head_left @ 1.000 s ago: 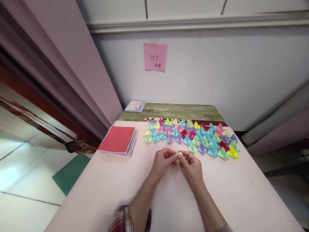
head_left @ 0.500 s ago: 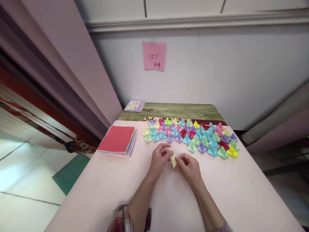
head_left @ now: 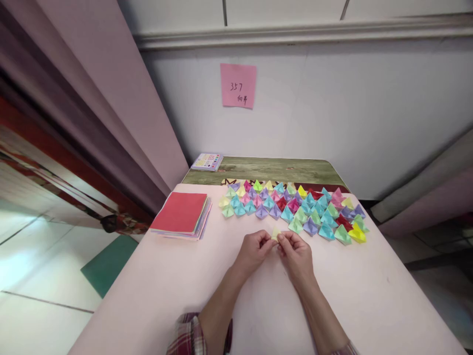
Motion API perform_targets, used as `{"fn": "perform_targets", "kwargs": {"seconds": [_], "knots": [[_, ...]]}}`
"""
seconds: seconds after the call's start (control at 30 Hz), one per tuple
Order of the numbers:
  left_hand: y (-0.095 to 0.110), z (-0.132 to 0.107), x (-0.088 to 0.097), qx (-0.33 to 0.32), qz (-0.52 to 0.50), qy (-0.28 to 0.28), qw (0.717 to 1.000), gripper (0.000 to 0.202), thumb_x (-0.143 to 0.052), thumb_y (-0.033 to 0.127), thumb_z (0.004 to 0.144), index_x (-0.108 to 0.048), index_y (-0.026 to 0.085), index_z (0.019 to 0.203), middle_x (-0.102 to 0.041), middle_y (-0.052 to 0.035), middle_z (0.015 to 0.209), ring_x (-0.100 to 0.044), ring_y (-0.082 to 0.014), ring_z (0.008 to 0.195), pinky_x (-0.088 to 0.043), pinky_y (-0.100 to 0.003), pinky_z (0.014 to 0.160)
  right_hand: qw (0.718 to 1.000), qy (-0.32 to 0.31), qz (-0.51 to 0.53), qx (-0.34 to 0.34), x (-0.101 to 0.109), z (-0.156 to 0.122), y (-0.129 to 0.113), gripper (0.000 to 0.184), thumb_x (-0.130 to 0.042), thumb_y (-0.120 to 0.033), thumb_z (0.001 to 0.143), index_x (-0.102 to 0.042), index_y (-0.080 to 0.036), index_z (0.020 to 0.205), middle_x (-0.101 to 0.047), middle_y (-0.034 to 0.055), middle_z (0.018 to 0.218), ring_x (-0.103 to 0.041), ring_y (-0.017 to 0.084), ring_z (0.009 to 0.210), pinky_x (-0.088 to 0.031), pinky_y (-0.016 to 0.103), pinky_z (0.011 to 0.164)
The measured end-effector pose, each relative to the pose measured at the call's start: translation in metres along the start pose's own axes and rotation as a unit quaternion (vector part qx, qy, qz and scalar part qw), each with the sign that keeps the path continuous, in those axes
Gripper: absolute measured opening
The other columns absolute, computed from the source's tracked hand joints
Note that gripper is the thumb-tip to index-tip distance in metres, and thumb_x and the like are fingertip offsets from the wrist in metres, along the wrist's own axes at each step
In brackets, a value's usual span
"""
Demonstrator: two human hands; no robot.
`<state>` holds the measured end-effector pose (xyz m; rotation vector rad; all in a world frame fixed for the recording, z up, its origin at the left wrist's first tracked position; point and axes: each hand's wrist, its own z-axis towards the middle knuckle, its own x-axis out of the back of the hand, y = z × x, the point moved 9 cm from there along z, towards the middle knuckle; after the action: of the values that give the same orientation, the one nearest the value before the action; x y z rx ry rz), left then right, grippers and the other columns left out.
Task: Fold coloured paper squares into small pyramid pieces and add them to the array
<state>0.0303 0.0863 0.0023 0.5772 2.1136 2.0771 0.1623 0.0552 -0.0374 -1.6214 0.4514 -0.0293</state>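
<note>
A small pale yellow folded paper (head_left: 275,233) is pinched between my two hands, its pointed tip showing above the fingers. My left hand (head_left: 255,250) closes thumb and fingertips on its left side. On the other side, my right hand (head_left: 296,252) grips it between thumb and curled fingers. The lower part of the paper is hidden by my fingertips. Just beyond my hands stand several rows of folded paper boats (head_left: 275,211) in blue, green, purple, pink, red and yellow.
A stack of coloured paper sheets (head_left: 180,213), red on top, lies at the left of the pale table (head_left: 155,301). Behind, a packet (head_left: 207,161) rests on the green wood-patterned surface (head_left: 281,168). A pink note (head_left: 238,86) is stuck to the wall.
Both hands have shifted slightly right and drawn closer together. The yellow paper's point now faces up rather than down, and less of the paper shows.
</note>
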Motion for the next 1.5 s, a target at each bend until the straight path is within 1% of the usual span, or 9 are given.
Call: {"fn": "perform_targets", "kwargs": {"seconds": [0.17,0.33,0.67,0.8,0.93,1.03,1.2,1.37,1.5], "knots": [[0.001,0.001,0.009,-0.018,-0.073,0.059,0.995,0.032,-0.078,0.034,0.067,-0.057,0.017,0.084,-0.05,0.0045,0.069,-0.044,-0.0088,0.059,-0.035,-0.021,0.056,0.999,0.03,0.014,-0.007,0.006,0.001,0.002,0.033,-0.072,-0.045,0.077,-0.067,-0.018,0.095,-0.061,-0.0018,0.064,-0.051,0.009,0.053,-0.043,0.02,0.051],[0.003,0.001,0.011,-0.029,-0.098,0.073,0.992,0.027,-0.076,0.029,0.069,-0.06,0.016,0.086,-0.051,0.0029,0.073,-0.046,-0.0087,0.062,-0.036,-0.021,0.058,0.999,0.034,-0.024,0.003,0.006,0.001,-0.001,0.032,-0.072,-0.046,0.077,-0.07,-0.018,0.094,-0.066,0.0006,0.072,-0.058,0.012,0.064,-0.05,0.024,0.062],[-0.011,0.001,0.009,0.03,-0.128,0.065,0.989,0.026,-0.071,0.04,0.075,-0.066,0.014,0.077,-0.049,0.0051,0.053,-0.04,-0.0066,0.048,-0.03,-0.02,0.049,0.987,0.035,-0.137,0.073,0.002,-0.006,-0.018,0.029,-0.067,-0.044,0.08,-0.073,-0.018,0.091,-0.063,0.0015,0.07,-0.056,0.015,0.064,-0.047,0.025,0.059],[-0.025,0.001,0.001,0.116,-0.188,0.001,0.975,0.033,-0.068,0.048,0.077,-0.064,0.015,0.078,-0.05,0.0058,0.046,-0.035,-0.0051,0.037,-0.026,-0.019,0.041,0.991,0.002,-0.117,0.071,-0.003,-0.007,-0.02,0.029,-0.064,-0.045,0.084,-0.072,-0.018,0.089,-0.061,0.0005,0.065,-0.055,0.014,0.062,-0.046,0.025,0.058],[-0.022,-0.002,-0.004,0.144,-0.225,-0.058,0.962,0.037,-0.069,0.051,0.074,-0.06,0.015,0.073,-0.059,0.0012,0.057,-0.049,-0.0079,0.043,-0.038,-0.02,0.044,0.998,-0.058,-0.035,0.012,-0.013,-0.006,-0.012,0.033,-0.059,-0.048,0.088,-0.069,-0.019,0.101,-0.056,-0.0019,0.061,-0.052,0.013,0.056,-0.044,0.024,0.055],[-0.02,-0.005,-0.005,0.154,-0.234,-0.067,0.958,0.037,-0.071,0.051,0.073,-0.058,0.016,0.076,-0.062,0.0001,0.061,-0.055,-0.0105,0.046,-0.045,-0.023,0.047,0.997,-0.08,-0.013,-0.016,-0.017,-0.004,-0.006,0.033,-0.066,-0.046,0.083,-0.069,-0.019,0.101,-0.055,-0.0033,0.06,-0.047,0.011,0.051,-0.04,0.022,0.049],[-0.018,-0.003,-0.002,0.127,-0.263,-0.042,0.956,0.037,-0.08,0.042,0.066,-0.057,0.015,0.075,-0.063,-0.0002,0.064,-0.062,-0.0138,0.055,-0.052,-0.027,0.056,0.996,-0.084,-0.017,-0.005,-0.018,-0.004,-0.006,0.025,-0.073,-0.042,0.078,-0.068,-0.018,0.085,-0.063,-0.0004,0.067,-0.054,0.012,0.056,-0.045,0.023,0.054],[-0.021,0.004,0.005,0.077,-0.27,-0.002,0.96,0.045,-0.086,0.031,0.058,-0.058,0.016,0.09,-0.067,-0.0003,0.073,-0.065,-0.0153,0.064,-0.052,-0.028,0.064,0.997,-0.071,-0.036,0.021,-0.019,-0.005,-0.012,0.023,-0.072,-0.041,0.079,-0.066,-0.019,0.085,-0.065,0.0006,0.071,-0.058,0.014,0.063,-0.048,0.025,0.06],[-0.024,0.007,0.006,0.058,-0.259,0.015,0.964,0.047,-0.083,0.026,0.061,-0.058,0.016,0.1,-0.068,-0.0003,0.075,-0.063,-0.0126,0.064,-0.05,-0.024,0.063,0.996,-0.055,-0.064,0.042,-0.018,-0.004,-0.013,0.03,-0.072,-0.04,0.078,-0.068,-0.019,0.099,-0.067,0.0026,0.079,-0.056,0.013,0.061,-0.048,0.024,0.057]]}}
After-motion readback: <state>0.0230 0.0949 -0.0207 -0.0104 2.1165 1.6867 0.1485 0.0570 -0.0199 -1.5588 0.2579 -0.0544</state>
